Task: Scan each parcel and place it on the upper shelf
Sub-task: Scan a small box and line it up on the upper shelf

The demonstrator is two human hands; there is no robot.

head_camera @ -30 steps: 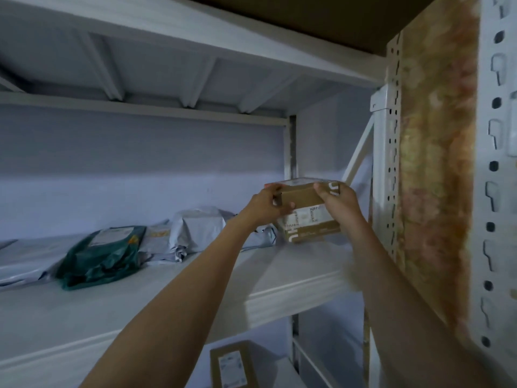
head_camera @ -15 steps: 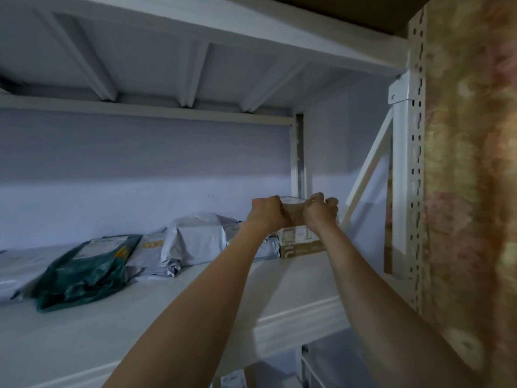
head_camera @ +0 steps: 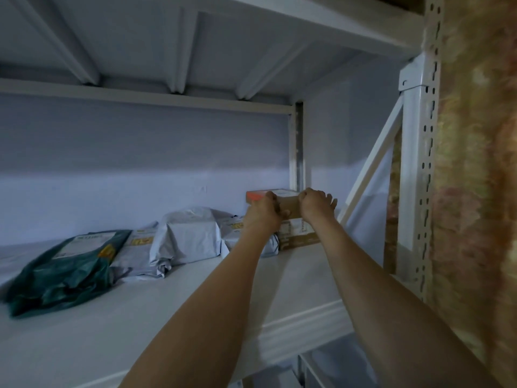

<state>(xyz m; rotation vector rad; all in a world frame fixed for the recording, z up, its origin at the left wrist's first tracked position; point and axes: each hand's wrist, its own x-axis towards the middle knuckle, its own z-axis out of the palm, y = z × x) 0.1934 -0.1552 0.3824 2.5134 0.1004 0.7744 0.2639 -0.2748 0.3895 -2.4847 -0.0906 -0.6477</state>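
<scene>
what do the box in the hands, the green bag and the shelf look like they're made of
Box: matte brown cardboard by its flat faces and sharp edges, with an orange end; both hands hold it.
Green bag: looks like thin glossy plastic mailer film, crumpled, with a sheen on the folds and a paper-like label.
Shelf: probably white-painted metal, smooth with a rolled front lip; the material under the paint can't be confirmed.

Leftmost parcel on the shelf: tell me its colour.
Dark green bag with a white label, seen in the head view.
</scene>
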